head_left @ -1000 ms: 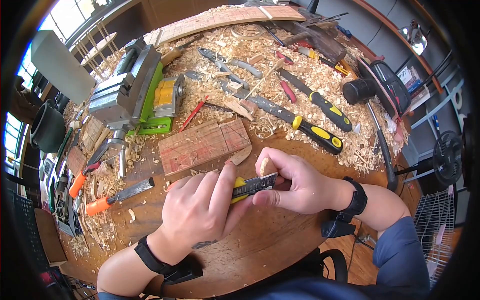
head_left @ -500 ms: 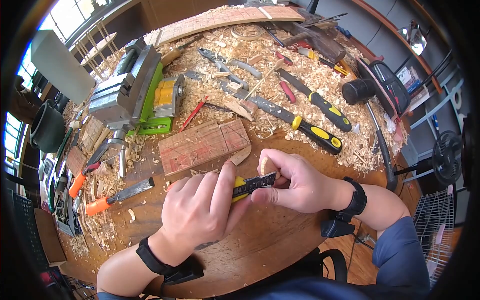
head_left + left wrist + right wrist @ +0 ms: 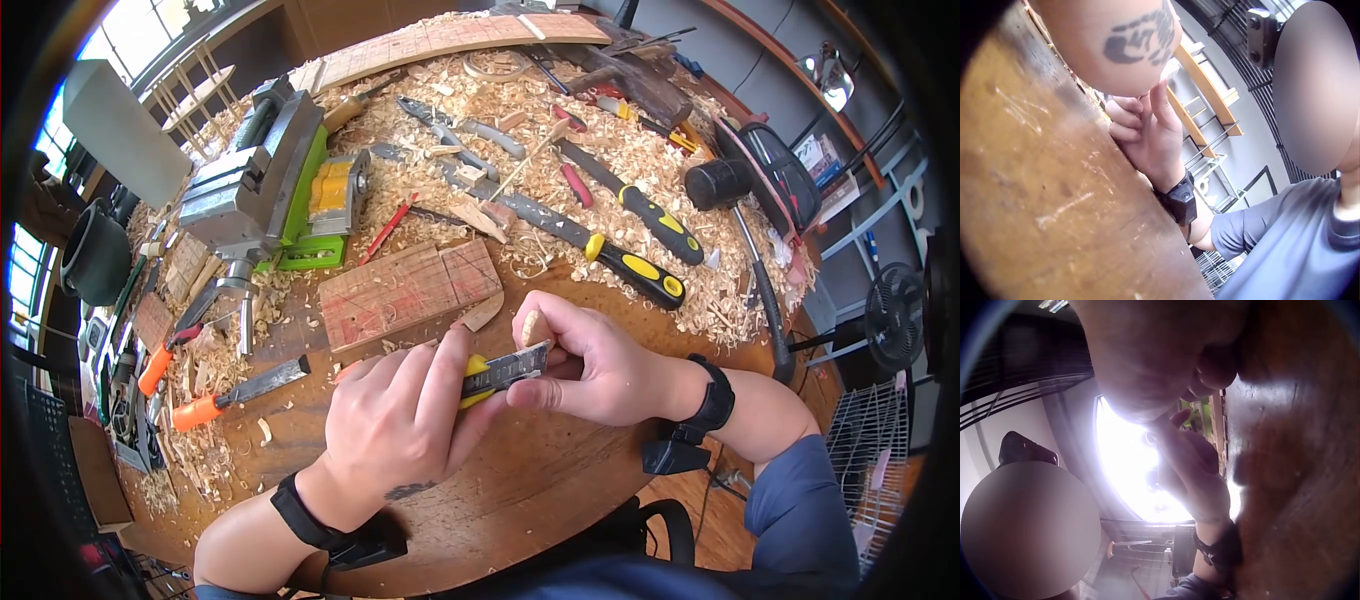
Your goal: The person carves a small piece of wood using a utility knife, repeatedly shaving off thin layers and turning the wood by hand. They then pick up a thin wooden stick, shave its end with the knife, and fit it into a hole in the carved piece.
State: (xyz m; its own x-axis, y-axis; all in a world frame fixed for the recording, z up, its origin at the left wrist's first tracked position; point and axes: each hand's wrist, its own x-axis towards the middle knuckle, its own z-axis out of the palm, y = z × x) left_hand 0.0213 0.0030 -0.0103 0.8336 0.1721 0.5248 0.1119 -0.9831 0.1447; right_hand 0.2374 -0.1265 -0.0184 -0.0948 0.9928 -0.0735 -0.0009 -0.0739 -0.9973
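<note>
My left hand (image 3: pixel 395 425) grips a yellow and black utility knife (image 3: pixel 505 372), its flat dark end pointing right toward my other hand. In my right hand (image 3: pixel 595 372) a small piece of wood (image 3: pixel 535 328) is held between curled fingers and thumb, its pale cut end showing above the knife. The right thumb lies right at the knife's lower edge, and most of the wood is hidden by the fingers. Just beyond both hands lies a reddish wooden board (image 3: pixel 405 290). Both wrist views show mainly the hands and the tabletop, with the knife hidden.
Wood shavings (image 3: pixel 590 240) cover the back of the table (image 3: pixel 520 500). A metal vise (image 3: pixel 235 195) stands back left, with an orange-handled chisel (image 3: pixel 240 393) nearer. Yellow-black-handled tools (image 3: pixel 640 272) and a black mallet (image 3: pixel 718 185) lie to the right.
The knife's end has shifted and turned slightly against the wood, and the right fingers have moved a little with the piece. Nothing on the table has moved.
</note>
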